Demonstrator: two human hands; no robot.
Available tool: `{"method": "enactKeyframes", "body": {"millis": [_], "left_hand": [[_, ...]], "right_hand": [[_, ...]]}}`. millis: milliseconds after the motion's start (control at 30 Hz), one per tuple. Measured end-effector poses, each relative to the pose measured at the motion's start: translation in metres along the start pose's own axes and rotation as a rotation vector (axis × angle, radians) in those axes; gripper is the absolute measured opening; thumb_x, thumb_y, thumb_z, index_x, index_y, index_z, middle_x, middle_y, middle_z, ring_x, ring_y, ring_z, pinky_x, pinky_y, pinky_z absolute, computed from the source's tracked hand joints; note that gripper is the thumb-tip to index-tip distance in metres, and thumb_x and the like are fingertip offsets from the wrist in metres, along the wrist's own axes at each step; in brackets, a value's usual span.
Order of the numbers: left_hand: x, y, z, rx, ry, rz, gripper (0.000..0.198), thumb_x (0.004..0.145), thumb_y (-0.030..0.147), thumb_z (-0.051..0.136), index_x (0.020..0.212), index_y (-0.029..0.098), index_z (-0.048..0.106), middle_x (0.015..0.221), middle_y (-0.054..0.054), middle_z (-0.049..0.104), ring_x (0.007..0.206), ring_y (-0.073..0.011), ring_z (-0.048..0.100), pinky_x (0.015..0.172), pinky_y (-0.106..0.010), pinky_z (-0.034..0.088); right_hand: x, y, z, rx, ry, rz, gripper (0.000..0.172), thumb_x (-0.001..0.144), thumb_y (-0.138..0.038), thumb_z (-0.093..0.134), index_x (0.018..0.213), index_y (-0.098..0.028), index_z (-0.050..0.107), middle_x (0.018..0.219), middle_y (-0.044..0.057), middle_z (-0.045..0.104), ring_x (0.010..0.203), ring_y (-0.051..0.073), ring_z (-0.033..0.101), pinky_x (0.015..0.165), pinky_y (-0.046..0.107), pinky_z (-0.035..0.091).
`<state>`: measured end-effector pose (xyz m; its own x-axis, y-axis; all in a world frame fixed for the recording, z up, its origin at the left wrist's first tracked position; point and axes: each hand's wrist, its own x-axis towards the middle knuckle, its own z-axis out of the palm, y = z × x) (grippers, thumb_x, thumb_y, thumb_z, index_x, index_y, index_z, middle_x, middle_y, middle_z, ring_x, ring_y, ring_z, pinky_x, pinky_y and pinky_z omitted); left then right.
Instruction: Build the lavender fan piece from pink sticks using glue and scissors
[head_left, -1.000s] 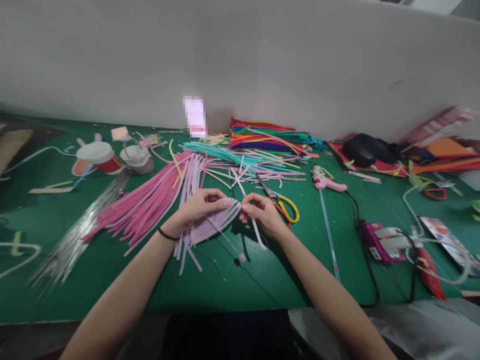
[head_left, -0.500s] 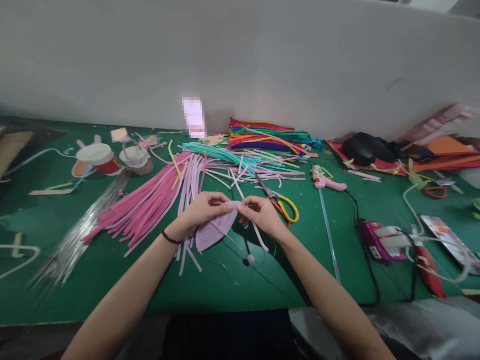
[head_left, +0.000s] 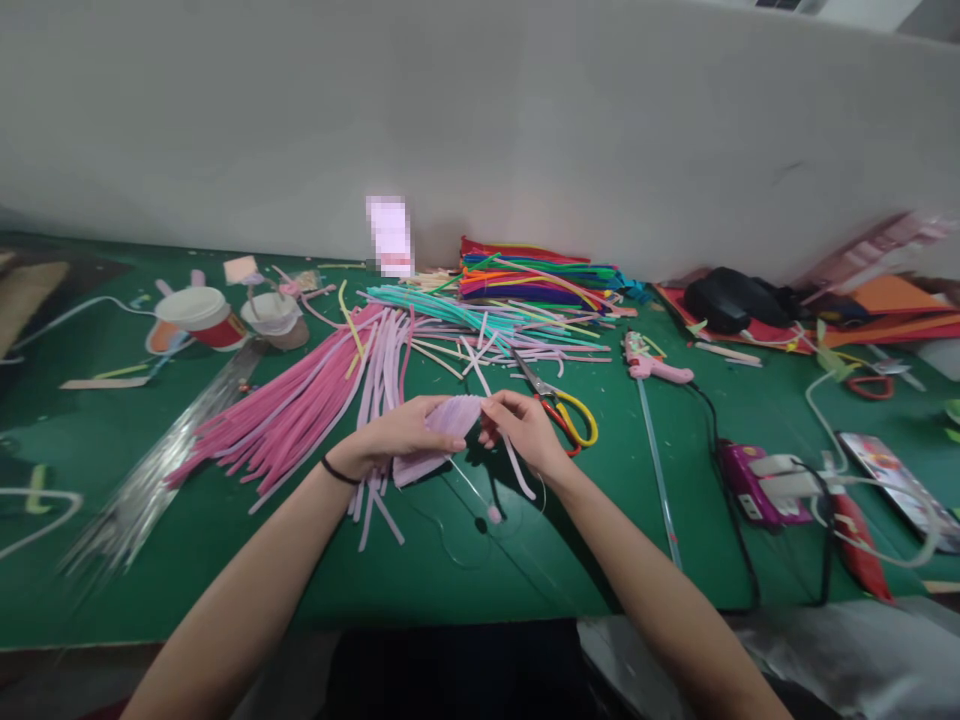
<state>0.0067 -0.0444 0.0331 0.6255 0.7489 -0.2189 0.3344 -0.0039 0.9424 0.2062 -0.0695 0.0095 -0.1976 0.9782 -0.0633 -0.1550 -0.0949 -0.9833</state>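
A lilac fan-shaped piece of pipe cleaners (head_left: 421, 466), set in close rows, is held above the table. My left hand (head_left: 409, 425) grips it from the left, thumb on its face and fingers behind. At its upper right corner my right hand (head_left: 521, 425) pinches the edge with thumb and forefinger. Below hangs a thin wire with a small lilac tuft (head_left: 494, 514) at its end. A loose lilac pipe cleaner (head_left: 519, 470) lies beside the right fingers. Just right of that hand rest scissors (head_left: 574, 415) with red and yellow handles.
Bundled pink pipe cleaners (head_left: 289, 420) and silvery wires (head_left: 180, 455) lie left, near a paper cup (head_left: 217, 325). Multicoloured pipe cleaners (head_left: 532, 280) are piled at the back. To the right are a pink glue gun (head_left: 660, 370), a purple power strip (head_left: 757, 490) and a phone (head_left: 896, 480).
The lilac fan has tilted, its upper edge now showing more between my hands. The left thumb has shifted lower on it. The hanging tuft has swung slightly left.
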Motion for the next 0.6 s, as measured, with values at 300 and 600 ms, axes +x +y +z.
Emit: {"method": "enactKeyframes", "body": {"millis": [300, 600], "left_hand": [[0.0004, 0.0025, 0.0015, 0.014, 0.042, 0.005, 0.052, 0.071, 0.051, 0.072, 0.106, 0.015, 0.063, 0.098, -0.004, 0.067, 0.086, -0.0208, 0.061, 0.075, -0.029, 0.047], [0.0035, -0.0016, -0.0003, 0.04, 0.061, -0.025, 0.047, 0.072, 0.052, 0.071, 0.1, 0.015, 0.063, 0.093, -0.004, 0.065, 0.083, -0.0202, 0.06, 0.073, -0.028, 0.045]], "right_hand": [[0.0022, 0.0037, -0.0007, 0.068, -0.018, 0.034, 0.032, 0.076, -0.048, 0.069, 0.071, -0.018, 0.06, 0.06, -0.003, 0.061, 0.048, 0.01, 0.06, 0.046, 0.021, 0.05], [-0.0006, 0.0006, -0.0026, -0.143, 0.008, -0.056, 0.029, 0.079, -0.046, 0.066, 0.077, -0.019, 0.059, 0.057, -0.003, 0.06, 0.05, 0.012, 0.06, 0.048, 0.023, 0.049]]}}
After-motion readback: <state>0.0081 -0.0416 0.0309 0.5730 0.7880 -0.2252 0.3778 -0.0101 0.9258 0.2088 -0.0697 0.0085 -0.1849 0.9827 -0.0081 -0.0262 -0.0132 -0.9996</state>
